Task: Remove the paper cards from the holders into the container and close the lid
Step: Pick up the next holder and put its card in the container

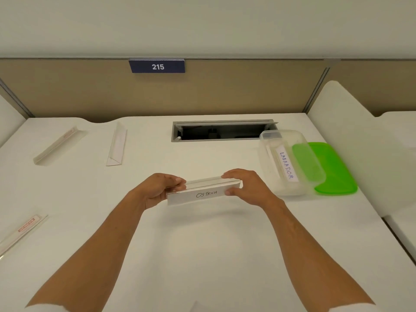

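A white desk (202, 255) runs to a tan partition bearing a "215" sign (157, 66). Above the middle, the left hand (157, 190) grips one end of a clear holder (202, 188), and the right hand (245, 185) pinches the other end; its "OSTRICH" card (203, 195) sits inside. To the right, the open tub (290, 163) holds a "LABRADOR" card (287, 165), its edge resting on the green lid (335, 172). Three more holders lie left: far-left (57, 146), far-middle (117, 146), near-left (21, 233).

Office cubicle: white desk (202, 244), tan partition (225, 91), number plate (157, 66), cable hatch (221, 131).
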A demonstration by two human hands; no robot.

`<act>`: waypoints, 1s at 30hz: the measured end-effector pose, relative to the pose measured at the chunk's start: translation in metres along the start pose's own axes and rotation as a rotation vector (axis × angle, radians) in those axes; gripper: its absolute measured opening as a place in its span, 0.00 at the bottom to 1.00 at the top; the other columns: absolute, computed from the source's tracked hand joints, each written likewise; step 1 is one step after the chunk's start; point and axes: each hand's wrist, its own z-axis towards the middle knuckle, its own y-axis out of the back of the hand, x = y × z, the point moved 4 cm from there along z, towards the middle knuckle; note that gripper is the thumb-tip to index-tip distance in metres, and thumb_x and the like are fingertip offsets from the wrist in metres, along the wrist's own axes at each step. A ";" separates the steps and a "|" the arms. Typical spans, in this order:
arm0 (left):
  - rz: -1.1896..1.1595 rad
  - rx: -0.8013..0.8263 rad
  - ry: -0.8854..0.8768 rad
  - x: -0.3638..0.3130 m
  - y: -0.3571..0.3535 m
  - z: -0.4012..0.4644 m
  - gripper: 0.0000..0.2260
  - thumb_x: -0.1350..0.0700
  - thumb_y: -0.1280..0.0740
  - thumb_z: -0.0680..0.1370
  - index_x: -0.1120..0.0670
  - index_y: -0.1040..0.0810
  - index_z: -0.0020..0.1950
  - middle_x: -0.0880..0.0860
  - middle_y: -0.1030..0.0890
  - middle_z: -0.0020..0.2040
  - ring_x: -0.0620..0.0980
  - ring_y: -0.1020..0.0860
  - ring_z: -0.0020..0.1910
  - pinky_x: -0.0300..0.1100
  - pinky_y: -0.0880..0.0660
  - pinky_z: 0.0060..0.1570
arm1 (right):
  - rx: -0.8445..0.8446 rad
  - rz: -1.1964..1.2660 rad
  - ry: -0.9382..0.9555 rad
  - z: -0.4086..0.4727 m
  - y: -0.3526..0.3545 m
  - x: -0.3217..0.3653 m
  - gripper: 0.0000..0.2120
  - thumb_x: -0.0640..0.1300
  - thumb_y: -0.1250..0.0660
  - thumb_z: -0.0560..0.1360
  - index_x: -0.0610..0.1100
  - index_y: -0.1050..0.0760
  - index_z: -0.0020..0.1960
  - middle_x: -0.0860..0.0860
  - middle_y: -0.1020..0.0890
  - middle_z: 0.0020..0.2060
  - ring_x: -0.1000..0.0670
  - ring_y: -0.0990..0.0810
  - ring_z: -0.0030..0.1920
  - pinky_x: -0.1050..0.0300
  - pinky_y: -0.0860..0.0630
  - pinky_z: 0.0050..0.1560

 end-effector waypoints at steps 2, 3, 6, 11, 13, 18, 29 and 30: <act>-0.025 -0.020 0.007 -0.002 -0.008 0.004 0.08 0.62 0.36 0.80 0.66 0.19 0.53 0.59 0.15 0.45 0.48 0.16 0.44 0.37 0.20 0.40 | -0.018 0.034 -0.016 -0.005 0.007 -0.005 0.20 0.45 0.22 0.68 0.52 0.19 0.59 0.61 0.21 0.54 0.62 0.24 0.56 0.76 0.34 0.56; -0.030 -0.033 0.010 -0.003 -0.011 0.006 0.08 0.62 0.35 0.80 0.66 0.19 0.54 0.59 0.14 0.46 0.48 0.15 0.43 0.37 0.20 0.38 | -0.025 0.050 -0.027 -0.007 0.010 -0.007 0.19 0.46 0.22 0.68 0.52 0.19 0.58 0.61 0.21 0.55 0.62 0.24 0.56 0.76 0.34 0.56; 0.034 -0.059 0.015 -0.008 -0.021 0.011 0.12 0.55 0.34 0.80 0.63 0.18 0.53 0.56 0.14 0.47 0.47 0.15 0.42 0.37 0.20 0.38 | -0.046 0.087 -0.062 -0.013 0.017 -0.015 0.18 0.45 0.22 0.68 0.53 0.18 0.57 0.60 0.19 0.55 0.61 0.23 0.58 0.75 0.34 0.57; 0.131 -0.093 -0.025 -0.017 -0.037 0.021 0.18 0.44 0.36 0.80 0.57 0.15 0.51 0.52 0.14 0.50 0.50 0.17 0.48 0.41 0.23 0.45 | -0.094 0.078 -0.105 -0.021 0.032 -0.025 0.18 0.48 0.23 0.69 0.55 0.19 0.58 0.64 0.21 0.55 0.67 0.26 0.58 0.71 0.35 0.60; 0.148 -0.129 -0.030 -0.019 -0.043 0.026 0.19 0.43 0.37 0.80 0.56 0.14 0.50 0.50 0.14 0.51 0.51 0.19 0.50 0.40 0.23 0.44 | -0.115 0.061 -0.107 -0.025 0.041 -0.027 0.18 0.49 0.24 0.70 0.54 0.20 0.59 0.62 0.20 0.56 0.65 0.26 0.59 0.68 0.35 0.61; 0.181 -0.160 -0.062 -0.028 -0.066 0.039 0.20 0.42 0.40 0.81 0.54 0.14 0.51 0.51 0.18 0.53 0.53 0.21 0.52 0.41 0.23 0.45 | -0.163 0.030 -0.134 -0.036 0.065 -0.035 0.18 0.49 0.25 0.71 0.52 0.20 0.60 0.56 0.19 0.59 0.58 0.24 0.60 0.66 0.34 0.61; 0.147 -0.398 -0.222 -0.034 -0.116 0.077 0.12 0.50 0.38 0.82 0.55 0.21 0.59 0.53 0.18 0.54 0.50 0.18 0.51 0.43 0.22 0.53 | -0.538 -0.030 -0.309 -0.058 0.132 -0.065 0.18 0.48 0.24 0.69 0.48 0.18 0.58 0.49 0.15 0.52 0.49 0.18 0.53 0.57 0.25 0.55; 0.176 -0.380 -0.236 -0.033 -0.125 0.080 0.10 0.51 0.36 0.81 0.54 0.21 0.57 0.53 0.18 0.54 0.49 0.18 0.51 0.42 0.22 0.52 | -0.575 -0.037 -0.330 -0.059 0.137 -0.067 0.18 0.49 0.24 0.69 0.48 0.18 0.58 0.49 0.15 0.51 0.48 0.18 0.51 0.57 0.24 0.53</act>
